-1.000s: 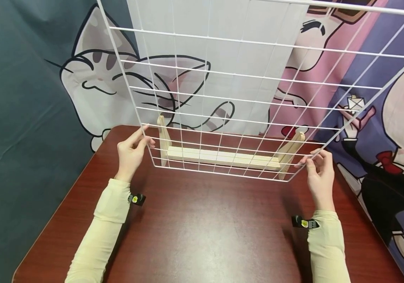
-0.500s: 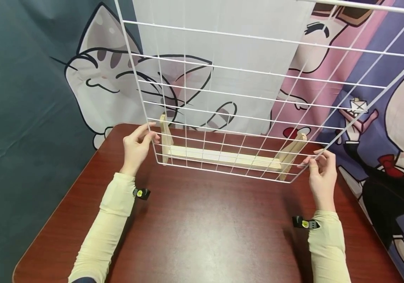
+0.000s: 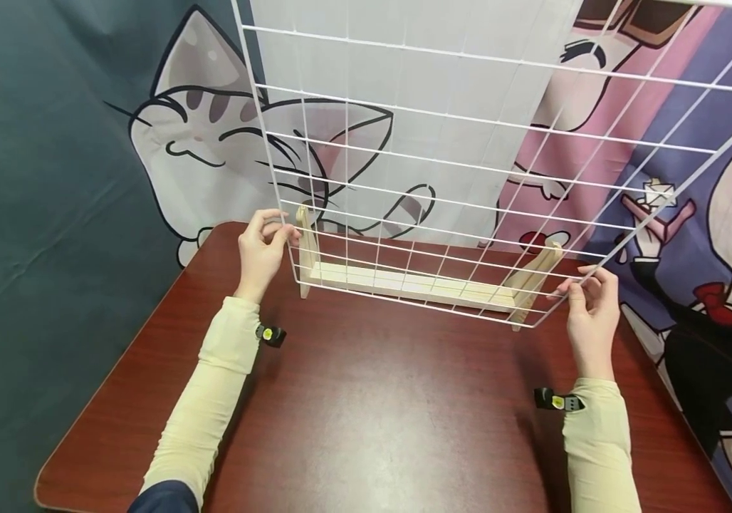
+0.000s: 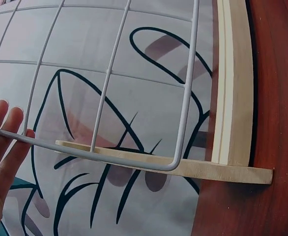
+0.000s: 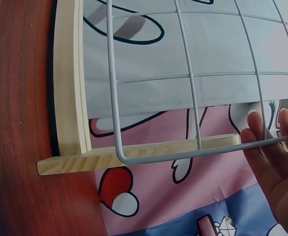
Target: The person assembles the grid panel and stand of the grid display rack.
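A white wire grid panel [image 4: 187, 93] leans upright, tilted, between my hands; its upper part runs out of the head view. My left hand [image 3: 260, 251] pinches the panel's left edge wire, thumb on the near side. On the opposite edge, my right hand [image 3: 593, 306] grips the wire the same way, a little above the lower corner. Behind the panel's lower end stands a pale wooden stand [image 3: 404, 282], a long crossbar between two upright end pieces. Both wrist views show a rounded lower panel corner close to the wooden end pieces [image 4: 227, 172].
The stand rests near the back of a reddish-brown table [image 3: 366, 413]. A cloth backdrop [image 3: 212, 185] printed with a cartoon cat and figures hangs right behind and along the sides. Each forearm wears a small black camera [image 3: 271, 335] at the wrist.
My left hand has moved right and slightly away, carrying the panel's lower left corner up and nearer the stand. The right hand keeps its grip with little motion. The head view has turned slightly.
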`<action>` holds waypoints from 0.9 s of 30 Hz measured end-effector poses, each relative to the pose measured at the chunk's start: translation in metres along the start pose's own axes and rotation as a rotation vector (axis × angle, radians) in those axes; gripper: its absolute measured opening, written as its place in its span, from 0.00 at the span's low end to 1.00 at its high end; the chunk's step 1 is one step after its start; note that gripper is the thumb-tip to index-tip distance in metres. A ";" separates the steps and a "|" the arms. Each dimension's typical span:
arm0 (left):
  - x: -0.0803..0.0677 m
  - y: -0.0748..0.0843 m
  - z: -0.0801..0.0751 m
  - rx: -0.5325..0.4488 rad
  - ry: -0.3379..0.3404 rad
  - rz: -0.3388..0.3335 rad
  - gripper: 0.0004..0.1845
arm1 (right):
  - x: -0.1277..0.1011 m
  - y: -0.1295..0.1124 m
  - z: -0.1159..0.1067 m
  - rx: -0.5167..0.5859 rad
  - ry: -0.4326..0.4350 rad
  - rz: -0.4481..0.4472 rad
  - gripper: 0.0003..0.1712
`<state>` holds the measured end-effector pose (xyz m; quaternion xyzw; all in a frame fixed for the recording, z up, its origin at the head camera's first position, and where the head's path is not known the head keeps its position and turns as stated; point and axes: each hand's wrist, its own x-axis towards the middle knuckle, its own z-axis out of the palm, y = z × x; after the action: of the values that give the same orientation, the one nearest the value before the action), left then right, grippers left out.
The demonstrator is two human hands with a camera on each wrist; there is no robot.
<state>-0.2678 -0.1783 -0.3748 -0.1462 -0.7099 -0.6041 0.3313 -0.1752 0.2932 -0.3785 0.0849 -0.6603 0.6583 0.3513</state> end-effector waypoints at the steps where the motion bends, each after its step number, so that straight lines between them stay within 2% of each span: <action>1: 0.002 0.000 0.001 -0.009 0.002 0.001 0.12 | 0.001 0.002 -0.001 0.001 0.003 0.001 0.16; 7: 0.012 0.003 0.004 -0.027 0.009 0.041 0.11 | 0.009 0.016 -0.003 0.027 0.022 0.010 0.17; 10: 0.017 0.006 0.005 -0.011 0.013 0.049 0.11 | 0.013 0.013 0.000 0.048 0.032 0.013 0.18; 14: 0.020 0.009 0.008 -0.006 0.051 0.045 0.10 | 0.019 0.009 0.003 0.053 0.033 0.013 0.18; 22: 0.023 0.013 0.013 -0.015 0.094 0.055 0.10 | 0.033 0.005 0.002 0.081 0.038 -0.008 0.20; 24: 0.024 0.016 0.015 -0.022 0.103 0.050 0.11 | 0.036 0.004 0.001 0.050 0.041 -0.013 0.19; 27: 0.029 0.022 0.018 -0.034 0.116 0.045 0.11 | 0.043 0.003 0.000 -0.108 0.048 -0.032 0.19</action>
<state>-0.2809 -0.1619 -0.3407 -0.1328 -0.6756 -0.6159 0.3829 -0.2084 0.3090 -0.3560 0.0606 -0.6850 0.6177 0.3816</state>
